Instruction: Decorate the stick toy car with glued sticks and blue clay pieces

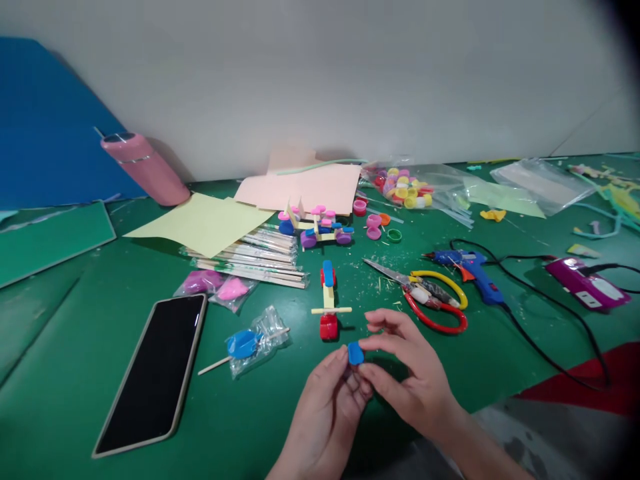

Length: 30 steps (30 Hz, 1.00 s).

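Observation:
My left hand (325,407) and my right hand (407,373) meet low in the middle of the green table (75,347). Both pinch a small blue bottle cap (355,353) between their fingertips, held just above the table. Directly beyond the hands lies a little stick model (329,300) with a blue cap on top, a red cap at its near end and a crossbar. Farther back stands a second model (317,227) made of sticks with pink, blue and purple caps.
Red and yellow scissors (430,297), a blue glue gun (473,273) with a black cable and a purple device (585,283) lie to the right. A black phone (157,370), small bags, chopstick packs (260,257), paper sheets, a pink bottle (145,167) and a bag of caps (405,183) lie around.

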Each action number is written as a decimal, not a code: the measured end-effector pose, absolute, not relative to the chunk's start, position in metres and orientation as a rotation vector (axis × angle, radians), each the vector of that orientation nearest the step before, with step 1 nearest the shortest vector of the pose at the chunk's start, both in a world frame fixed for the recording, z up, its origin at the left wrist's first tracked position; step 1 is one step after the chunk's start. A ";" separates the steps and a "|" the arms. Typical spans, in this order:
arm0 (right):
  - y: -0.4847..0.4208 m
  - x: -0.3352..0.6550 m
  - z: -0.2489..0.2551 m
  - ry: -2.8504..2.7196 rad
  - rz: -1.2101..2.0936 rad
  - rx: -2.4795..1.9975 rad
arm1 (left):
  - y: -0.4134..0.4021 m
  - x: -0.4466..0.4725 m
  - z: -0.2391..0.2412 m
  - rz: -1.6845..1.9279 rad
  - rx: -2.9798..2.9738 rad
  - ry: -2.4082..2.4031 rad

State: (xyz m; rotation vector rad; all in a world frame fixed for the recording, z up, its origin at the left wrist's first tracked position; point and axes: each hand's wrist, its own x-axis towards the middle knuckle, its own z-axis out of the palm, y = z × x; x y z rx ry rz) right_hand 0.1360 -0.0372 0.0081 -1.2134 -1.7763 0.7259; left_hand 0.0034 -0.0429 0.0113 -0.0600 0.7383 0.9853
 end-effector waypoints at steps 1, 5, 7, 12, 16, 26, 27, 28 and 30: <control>-0.037 0.135 0.008 -1.830 0.665 -1.229 | -0.043 0.004 0.011 0.993 -0.073 0.733; -0.035 0.131 0.007 -1.945 0.394 -1.256 | -0.044 0.005 0.008 1.005 -0.073 0.719; -0.033 0.129 0.007 -1.957 0.307 -1.224 | -0.045 0.005 0.007 0.996 -0.080 0.711; -0.032 0.129 0.010 -1.961 0.300 -1.153 | -0.043 0.004 0.006 0.952 -0.084 0.640; -0.032 0.129 0.014 -1.956 0.349 -1.131 | -0.043 0.004 0.007 0.964 -0.093 0.601; -0.032 0.127 0.016 -1.931 0.416 -1.122 | -0.042 0.003 0.006 0.940 -0.133 0.593; -0.033 0.127 0.016 -1.930 0.419 -1.123 | -0.042 0.003 0.005 0.941 -0.134 0.602; -0.033 0.127 0.015 -1.929 0.421 -1.125 | -0.042 0.003 0.004 0.943 -0.134 0.611; -0.033 0.127 0.015 -1.927 0.417 -1.128 | -0.041 0.002 0.003 0.940 -0.133 0.618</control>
